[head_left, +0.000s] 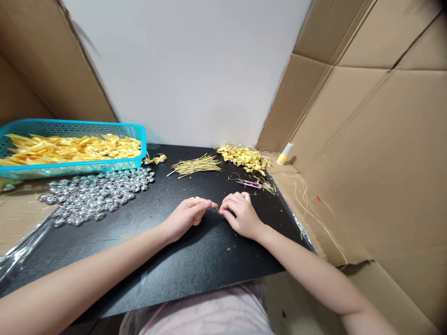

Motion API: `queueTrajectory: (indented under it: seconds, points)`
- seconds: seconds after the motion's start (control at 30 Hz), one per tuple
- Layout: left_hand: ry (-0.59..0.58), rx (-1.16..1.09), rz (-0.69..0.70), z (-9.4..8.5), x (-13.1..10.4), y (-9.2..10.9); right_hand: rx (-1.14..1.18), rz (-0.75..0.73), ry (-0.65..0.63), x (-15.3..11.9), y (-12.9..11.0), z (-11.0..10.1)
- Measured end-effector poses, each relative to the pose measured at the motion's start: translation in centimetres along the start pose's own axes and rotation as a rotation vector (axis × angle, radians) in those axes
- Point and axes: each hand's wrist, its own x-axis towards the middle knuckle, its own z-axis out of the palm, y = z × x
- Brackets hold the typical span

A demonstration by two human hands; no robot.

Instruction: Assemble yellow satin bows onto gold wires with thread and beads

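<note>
My left hand [190,215] is closed, thumb and index finger pressed together and pointing right. A bit of yellow ribbon bow [194,198] peeks out behind its knuckles; most of it is hidden. Close beside it, my right hand [242,215] pinches a thin strand [217,209] that spans the small gap between the fingertips. Whether the strand is thread or wire I cannot tell. Beyond the hands lies a bundle of gold twist ties [197,165]. Pink-handled thread snips [248,184] rest past my right hand, near a heap of finished-looking yellow bows [244,157].
A turquoise basket [142,144] full of yellow ribbon bows [77,148] stands at the far left. Many shiny silver beads [101,193] spread before it. A thread spool [285,153] stands at the right, by loose yellow thread [319,218]. Cardboard walls [377,153] flank the black tabletop [167,274].
</note>
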Motion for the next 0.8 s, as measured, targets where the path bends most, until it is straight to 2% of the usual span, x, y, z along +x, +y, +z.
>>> queueTrajectory:
  seconds: [0.17,0.33,0.5,0.7,0.8]
  points:
    - [0.005,0.258,0.035,0.34,-0.42,0.32,-0.072,-0.07,0.074,-0.26,-0.4,0.2]
    - [-0.088,0.478,0.165,0.59,-0.74,0.36,-0.051,-0.044,0.063,-0.2,-0.5,0.35]
    - [-0.163,0.506,0.207,0.33,-0.67,0.24,0.129,0.069,0.008,0.09,-0.83,0.38]
    - [-0.089,0.464,0.252,0.41,-0.68,0.57,0.471,0.137,-0.021,0.25,-0.53,0.26]
    - [-0.076,0.466,0.254,0.5,-0.73,0.82,0.545,0.141,0.009,0.22,-0.4,0.5]
